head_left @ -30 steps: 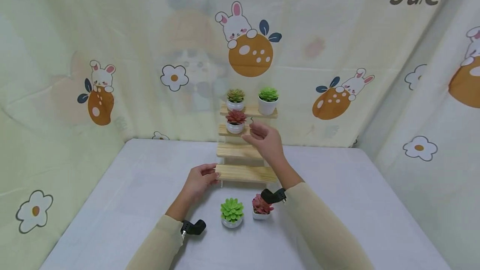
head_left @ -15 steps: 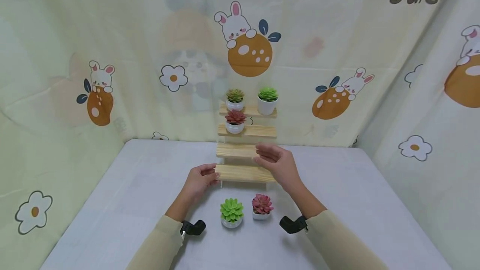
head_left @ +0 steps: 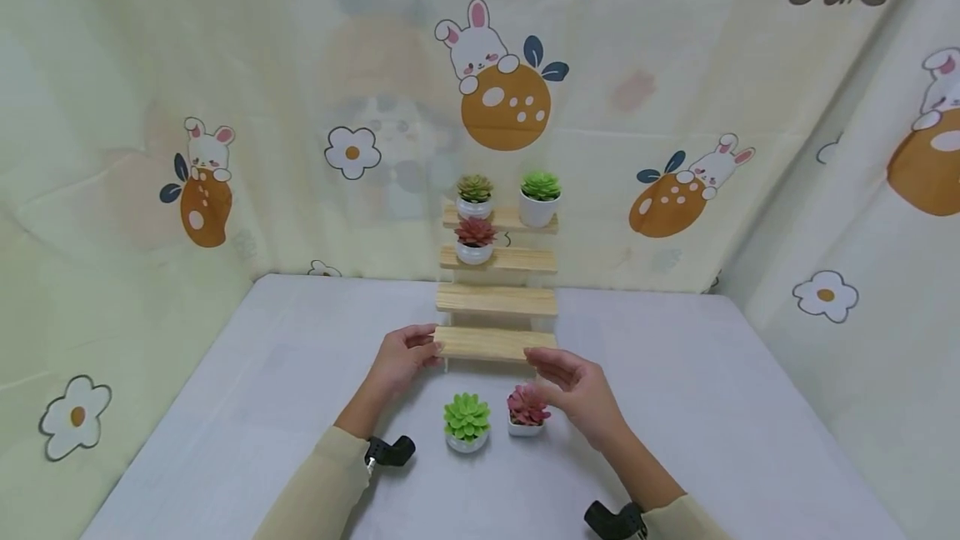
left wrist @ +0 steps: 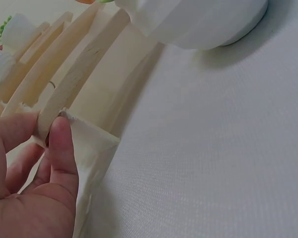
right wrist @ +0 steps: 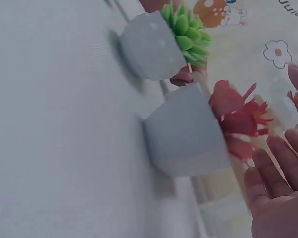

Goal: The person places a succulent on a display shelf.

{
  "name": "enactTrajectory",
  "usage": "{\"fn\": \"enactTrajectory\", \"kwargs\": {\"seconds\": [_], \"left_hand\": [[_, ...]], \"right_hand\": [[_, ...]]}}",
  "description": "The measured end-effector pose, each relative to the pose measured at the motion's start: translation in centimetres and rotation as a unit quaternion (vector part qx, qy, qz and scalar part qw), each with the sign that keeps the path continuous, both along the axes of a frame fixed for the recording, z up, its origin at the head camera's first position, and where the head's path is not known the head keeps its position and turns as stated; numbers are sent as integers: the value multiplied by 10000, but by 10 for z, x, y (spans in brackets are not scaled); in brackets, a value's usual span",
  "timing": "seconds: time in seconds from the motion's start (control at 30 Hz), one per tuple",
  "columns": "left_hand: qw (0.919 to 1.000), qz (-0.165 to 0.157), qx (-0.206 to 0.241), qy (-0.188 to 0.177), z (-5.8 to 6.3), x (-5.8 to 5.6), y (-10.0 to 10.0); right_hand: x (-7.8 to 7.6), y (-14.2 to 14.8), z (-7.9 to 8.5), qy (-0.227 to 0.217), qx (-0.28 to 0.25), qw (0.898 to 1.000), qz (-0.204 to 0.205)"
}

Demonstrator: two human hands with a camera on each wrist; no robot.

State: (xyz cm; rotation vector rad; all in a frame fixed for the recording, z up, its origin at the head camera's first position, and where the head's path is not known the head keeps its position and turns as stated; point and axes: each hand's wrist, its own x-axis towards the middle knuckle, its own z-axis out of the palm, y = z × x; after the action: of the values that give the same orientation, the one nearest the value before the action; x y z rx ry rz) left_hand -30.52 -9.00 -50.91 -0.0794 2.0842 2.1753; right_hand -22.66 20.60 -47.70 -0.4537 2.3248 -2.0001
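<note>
My left hand (head_left: 401, 358) pinches the left end of the lowest step of a four-step wooden plant stand (head_left: 495, 343). In the left wrist view the thumb and fingers (left wrist: 62, 144) close on that board's end. My right hand (head_left: 583, 397) is over the table at the right of a pink potted succulent (head_left: 527, 405), its thumb overlapping the plant's edge. The right wrist view has its fingers (right wrist: 278, 168) loosely spread with nothing between them, beside the succulent in its white square pot (right wrist: 188, 136). A bright green potted succulent (head_left: 467, 419) stands to the left of the pink one.
On the stand's top step are a dark green succulent (head_left: 474, 194) and a bright green one (head_left: 540, 197), both in white pots. A dark red succulent (head_left: 475, 238) occupies the left of the step below. A printed curtain (head_left: 300, 65) hangs behind the white table (head_left: 330, 315).
My right hand has come down from beside the dark red succulent, past the lower steps, to the pink succulent on the table. The left hand keeps its hold on the stand.
</note>
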Motion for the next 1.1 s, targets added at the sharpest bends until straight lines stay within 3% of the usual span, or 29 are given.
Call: {"fn": "enactTrajectory", "kwargs": {"seconds": [0.27, 0.53, 1.1], "left_hand": [[10000, 40, 34, -23, 1, 1, 1], [10000, -21, -25, -34, 2, 3, 1], [9998, -75, -155, -112, 0, 1, -2]], "right_hand": [[20, 8, -24, -399, -2, 9987, 306], [26, 7, -31, -852, 60, 9959, 299], [24, 7, -37, -817, -199, 9952, 496]]}}
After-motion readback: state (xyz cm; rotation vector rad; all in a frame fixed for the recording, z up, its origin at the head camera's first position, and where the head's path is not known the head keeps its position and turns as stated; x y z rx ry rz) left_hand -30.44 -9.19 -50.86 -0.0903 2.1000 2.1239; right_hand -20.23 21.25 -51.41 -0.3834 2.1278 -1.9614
